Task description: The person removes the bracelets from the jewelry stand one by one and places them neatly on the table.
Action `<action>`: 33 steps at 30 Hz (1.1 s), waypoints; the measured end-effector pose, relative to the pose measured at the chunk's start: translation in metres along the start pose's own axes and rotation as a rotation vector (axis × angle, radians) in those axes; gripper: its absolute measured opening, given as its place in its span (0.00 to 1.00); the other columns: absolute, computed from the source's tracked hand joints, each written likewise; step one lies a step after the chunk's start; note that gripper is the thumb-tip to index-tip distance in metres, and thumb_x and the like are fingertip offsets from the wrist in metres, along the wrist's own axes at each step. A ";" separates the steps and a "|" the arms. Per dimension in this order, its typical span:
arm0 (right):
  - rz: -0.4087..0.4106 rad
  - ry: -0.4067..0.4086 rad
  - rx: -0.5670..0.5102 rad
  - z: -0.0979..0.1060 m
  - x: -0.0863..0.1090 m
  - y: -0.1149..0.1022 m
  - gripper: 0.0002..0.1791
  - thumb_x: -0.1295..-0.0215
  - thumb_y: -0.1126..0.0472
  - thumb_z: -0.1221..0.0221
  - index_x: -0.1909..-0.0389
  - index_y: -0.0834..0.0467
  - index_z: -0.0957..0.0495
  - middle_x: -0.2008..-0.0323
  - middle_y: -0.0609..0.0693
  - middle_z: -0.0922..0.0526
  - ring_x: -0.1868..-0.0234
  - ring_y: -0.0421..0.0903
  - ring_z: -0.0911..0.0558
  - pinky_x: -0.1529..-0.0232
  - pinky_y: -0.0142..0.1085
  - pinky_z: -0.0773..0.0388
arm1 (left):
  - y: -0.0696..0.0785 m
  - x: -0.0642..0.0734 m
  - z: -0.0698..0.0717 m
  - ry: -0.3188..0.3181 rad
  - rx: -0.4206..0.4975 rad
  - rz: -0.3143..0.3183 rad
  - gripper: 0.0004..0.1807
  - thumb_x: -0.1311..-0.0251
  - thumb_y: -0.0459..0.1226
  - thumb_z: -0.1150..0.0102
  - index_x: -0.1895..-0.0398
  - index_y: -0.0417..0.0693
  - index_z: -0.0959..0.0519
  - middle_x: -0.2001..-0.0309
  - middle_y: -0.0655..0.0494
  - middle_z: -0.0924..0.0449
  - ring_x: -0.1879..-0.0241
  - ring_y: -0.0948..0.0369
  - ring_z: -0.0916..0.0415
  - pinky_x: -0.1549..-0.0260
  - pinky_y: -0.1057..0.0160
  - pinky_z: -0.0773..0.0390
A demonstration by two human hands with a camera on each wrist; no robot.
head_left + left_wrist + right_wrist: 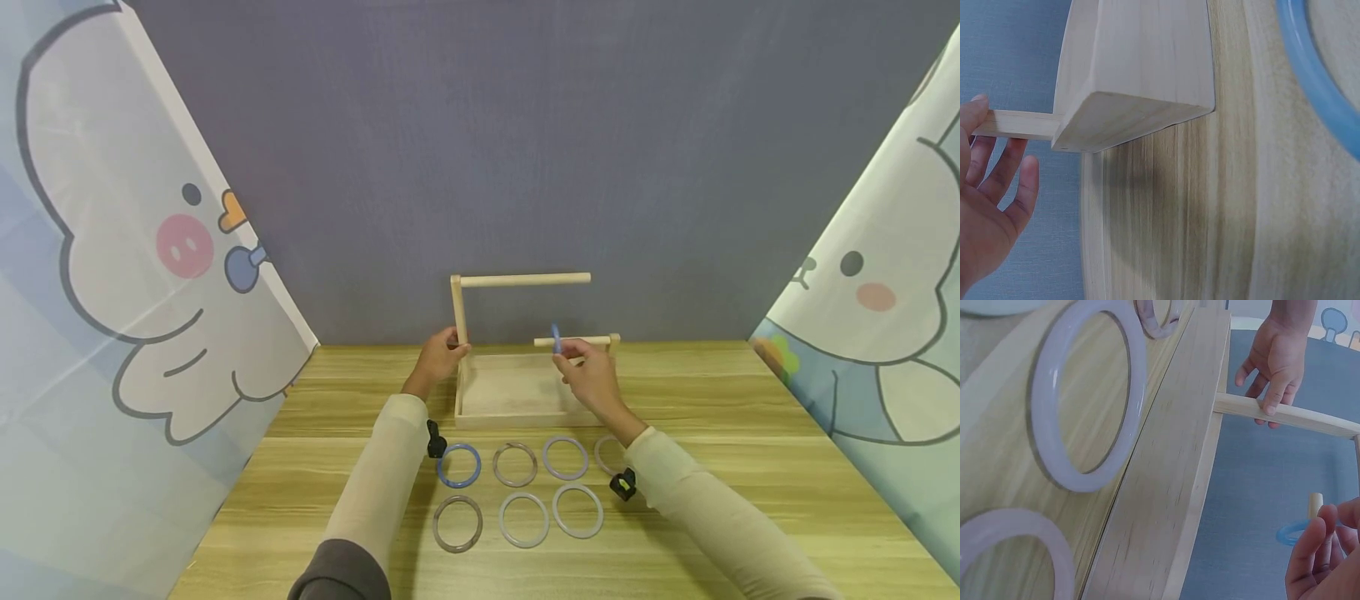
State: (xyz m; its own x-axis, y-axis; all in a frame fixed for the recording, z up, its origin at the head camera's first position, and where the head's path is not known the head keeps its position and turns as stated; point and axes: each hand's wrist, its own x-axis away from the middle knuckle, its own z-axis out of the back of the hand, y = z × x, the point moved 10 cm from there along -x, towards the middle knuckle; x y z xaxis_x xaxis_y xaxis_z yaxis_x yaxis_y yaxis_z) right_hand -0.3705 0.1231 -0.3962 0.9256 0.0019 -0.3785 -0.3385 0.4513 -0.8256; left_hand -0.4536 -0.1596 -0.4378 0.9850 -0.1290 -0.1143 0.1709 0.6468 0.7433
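My left hand (438, 358) grips the tall upright post (460, 312) of a wooden stand, thumb on one side and fingers on the other. The right hand (590, 375) pinches a blue bangle (556, 335) between thumb and fingertips. This bangle, seen edge-on, appears to be around the lower bar (588, 341) near its free end. In the right wrist view, the bar's tip (1315, 503) shows beyond the blue bangle (1287, 534), and fingers hide part of the ring. The upper bar (525, 280) carries nothing.
A shallow wooden tray (525, 420) forms the stand's base. In front lie several bangles in two rows, including a blue one (459, 486), a brown one (457, 550) and a lilac one (566, 478). My right forearm partly covers a pale bangle (597, 454). Behind rises a grey wall (480, 167).
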 end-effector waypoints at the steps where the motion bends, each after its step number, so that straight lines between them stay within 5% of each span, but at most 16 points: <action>1: -0.002 0.000 -0.004 -0.001 0.000 0.000 0.13 0.31 0.62 0.36 0.49 0.61 0.17 0.59 0.61 0.12 0.78 0.42 0.16 0.81 0.30 0.22 | 0.000 0.000 0.000 0.000 -0.001 0.001 0.23 0.25 0.47 0.44 0.34 0.47 0.26 0.38 0.47 0.22 0.39 0.48 0.22 0.43 0.45 0.20; 33: 0.006 -0.012 0.017 -0.022 0.000 -0.011 0.13 0.34 0.62 0.34 0.50 0.59 0.15 0.61 0.59 0.11 0.81 0.38 0.18 0.83 0.30 0.23 | 0.001 0.001 0.001 -0.002 0.020 -0.006 0.23 0.26 0.46 0.44 0.32 0.48 0.26 0.39 0.47 0.22 0.40 0.48 0.22 0.44 0.45 0.19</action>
State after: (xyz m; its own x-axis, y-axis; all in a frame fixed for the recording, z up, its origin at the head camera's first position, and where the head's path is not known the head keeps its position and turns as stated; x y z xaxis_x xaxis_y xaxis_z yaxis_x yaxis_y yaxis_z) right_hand -0.3705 0.0987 -0.3965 0.9257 0.0154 -0.3781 -0.3411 0.4667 -0.8160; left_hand -0.4522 -0.1597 -0.4362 0.9839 -0.1345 -0.1177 0.1766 0.6310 0.7554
